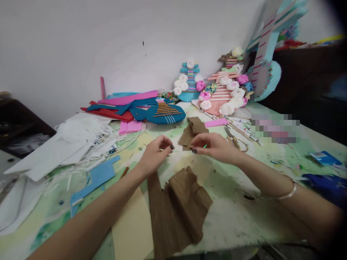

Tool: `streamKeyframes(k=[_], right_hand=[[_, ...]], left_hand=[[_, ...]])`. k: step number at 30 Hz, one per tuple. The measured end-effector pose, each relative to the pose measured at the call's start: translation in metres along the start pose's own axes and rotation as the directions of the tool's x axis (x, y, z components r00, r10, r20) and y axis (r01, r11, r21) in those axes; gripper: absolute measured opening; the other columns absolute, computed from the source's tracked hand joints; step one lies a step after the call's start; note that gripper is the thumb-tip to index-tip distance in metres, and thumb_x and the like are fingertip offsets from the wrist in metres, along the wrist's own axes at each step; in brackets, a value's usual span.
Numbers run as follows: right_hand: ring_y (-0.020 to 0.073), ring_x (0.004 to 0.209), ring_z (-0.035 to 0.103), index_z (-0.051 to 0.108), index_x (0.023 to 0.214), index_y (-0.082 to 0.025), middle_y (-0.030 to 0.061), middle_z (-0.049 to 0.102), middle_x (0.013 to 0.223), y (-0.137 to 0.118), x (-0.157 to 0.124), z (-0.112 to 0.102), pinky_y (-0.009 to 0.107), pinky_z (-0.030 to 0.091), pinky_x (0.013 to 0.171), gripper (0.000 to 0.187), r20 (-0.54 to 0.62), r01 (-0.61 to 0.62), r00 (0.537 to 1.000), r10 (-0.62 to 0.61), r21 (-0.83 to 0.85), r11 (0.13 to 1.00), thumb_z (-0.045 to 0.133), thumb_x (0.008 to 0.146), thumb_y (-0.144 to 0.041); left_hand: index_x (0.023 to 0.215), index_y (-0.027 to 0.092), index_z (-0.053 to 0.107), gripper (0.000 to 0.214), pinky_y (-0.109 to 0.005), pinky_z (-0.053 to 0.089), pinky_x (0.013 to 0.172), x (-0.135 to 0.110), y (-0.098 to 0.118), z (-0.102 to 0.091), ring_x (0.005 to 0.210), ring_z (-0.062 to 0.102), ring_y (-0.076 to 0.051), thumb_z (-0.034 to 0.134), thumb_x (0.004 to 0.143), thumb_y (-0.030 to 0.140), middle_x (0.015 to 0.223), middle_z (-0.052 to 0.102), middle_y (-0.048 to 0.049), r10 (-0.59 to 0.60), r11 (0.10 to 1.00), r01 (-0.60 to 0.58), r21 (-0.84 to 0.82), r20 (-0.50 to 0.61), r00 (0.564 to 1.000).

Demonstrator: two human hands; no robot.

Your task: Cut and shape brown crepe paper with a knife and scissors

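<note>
My left hand point(155, 153) and my right hand point(214, 146) are held close together over the paint-stained table point(244, 216), fingers pinched. A small green bit shows at the right fingertips; I cannot make out what it is. Below the hands lies a large sheet of brown crepe paper point(176, 209). A smaller folded piece of brown crepe paper point(193, 131) lies just beyond the hands. A silver bangle point(287, 194) circles my right wrist.
White paper scraps and cords point(78, 141) lie at left, with a blue cut-out point(96, 177). A beige sheet point(132, 227) sits near the front edge. Scissors point(235, 142) and pens point(241, 126) lie at right. Paper-flower guitar crafts point(222, 94) lean on the wall.
</note>
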State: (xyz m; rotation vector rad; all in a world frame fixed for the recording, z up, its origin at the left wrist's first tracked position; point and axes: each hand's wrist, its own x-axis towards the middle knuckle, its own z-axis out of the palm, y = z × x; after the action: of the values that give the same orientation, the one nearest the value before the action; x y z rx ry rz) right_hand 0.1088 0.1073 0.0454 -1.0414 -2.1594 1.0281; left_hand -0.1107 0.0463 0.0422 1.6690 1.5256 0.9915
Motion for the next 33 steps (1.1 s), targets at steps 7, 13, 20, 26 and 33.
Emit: streamKeyframes(k=[7, 13, 20, 26, 33], right_hand=[[0.017, 0.078, 0.055, 0.066, 0.089, -0.015, 0.004, 0.064, 0.085, 0.0, -0.02, 0.034, 0.028, 0.041, 0.067, 0.032, 0.374, 0.042, 0.926, -0.047, 0.022, 0.999, 0.078, 0.062, -0.028], [0.0109, 0.061, 0.053, 0.055, 0.075, -0.016, -0.0023, 0.057, 0.066, 0.011, -0.022, 0.025, 0.023, 0.039, 0.056, 0.019, 0.396, -0.154, 0.916, 0.056, 0.219, 0.964, 0.07, 0.068, -0.026], [0.0095, 0.059, 0.051, 0.061, 0.084, -0.015, -0.0022, 0.058, 0.067, 0.022, -0.021, 0.005, 0.021, 0.037, 0.051, 0.029, 0.324, -0.232, 0.939, 0.116, 0.347, 0.909, 0.074, 0.063, -0.03], [0.0067, 0.046, 0.043, 0.063, 0.1, -0.018, -0.005, 0.055, 0.061, 0.025, -0.023, 0.003, 0.021, 0.033, 0.043, 0.034, 0.346, -0.301, 0.924, 0.162, 0.396, 0.868, 0.068, 0.069, -0.03], [0.0061, 0.049, 0.043, 0.064, 0.074, -0.015, -0.0048, 0.053, 0.058, 0.027, -0.025, 0.012, 0.021, 0.033, 0.049, 0.016, 0.454, -0.277, 0.886, 0.093, 0.358, 0.892, 0.067, 0.073, -0.03]], left_hand=[[0.052, 0.021, 0.045, 0.052, -0.035, 0.038, 0.059, -0.059, 0.004, -0.028, 0.064, 0.06, -0.029, 0.037, 0.085, 0.06, 0.058, 0.058, -0.0111, -0.289, 0.502, 0.168, 0.849, -0.019, 0.957], [0.062, 0.021, 0.048, 0.036, -0.035, 0.039, 0.064, -0.088, -0.006, -0.009, 0.068, 0.058, -0.025, 0.053, 0.081, 0.05, 0.067, 0.061, -0.0074, -0.214, 0.619, 0.044, 0.784, 0.115, 0.97], [0.069, 0.021, 0.044, 0.017, -0.031, 0.037, 0.063, -0.065, -0.012, -0.02, 0.074, 0.058, -0.023, 0.044, 0.083, 0.032, 0.074, 0.06, -0.0047, -0.29, 0.695, 0.097, 0.712, 0.153, 0.945], [0.084, 0.022, 0.047, 0.019, -0.03, 0.041, 0.061, -0.015, -0.033, -0.064, 0.072, 0.061, -0.023, 0.042, 0.083, 0.04, 0.073, 0.063, -0.0016, -0.097, 0.795, 0.073, 0.602, 0.007, 0.995], [0.091, 0.021, 0.05, 0.021, -0.031, 0.043, 0.072, 0.026, -0.054, -0.078, 0.082, 0.06, -0.021, 0.041, 0.086, 0.039, 0.089, 0.064, -0.0045, 0.09, 0.739, -0.121, 0.662, 0.081, 0.993]])
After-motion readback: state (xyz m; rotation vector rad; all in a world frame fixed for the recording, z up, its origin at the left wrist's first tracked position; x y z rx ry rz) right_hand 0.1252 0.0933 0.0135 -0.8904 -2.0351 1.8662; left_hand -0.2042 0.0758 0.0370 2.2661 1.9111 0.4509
